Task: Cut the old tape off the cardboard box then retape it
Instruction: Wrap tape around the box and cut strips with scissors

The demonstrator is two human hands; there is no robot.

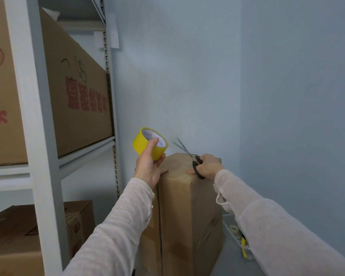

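A tall brown cardboard box (189, 212) stands on end in front of me, wrapped in glossy tape. My left hand (148, 166) grips a yellow tape roll (142, 143) just above the box's top left corner, while its lower fingers rest on the box top. My right hand (208, 165) holds black-handled scissors (196, 163) at the box's top right, blades parted and pointing up and left towards the wall.
A white metal shelf rack (46, 162) on the left carries large printed cardboard boxes (78, 96), with more boxes (14, 236) on its lower level. Pale blue walls close in behind and to the right. A small tape roll (233, 228) and a yellow tool (244, 247) lie low right.
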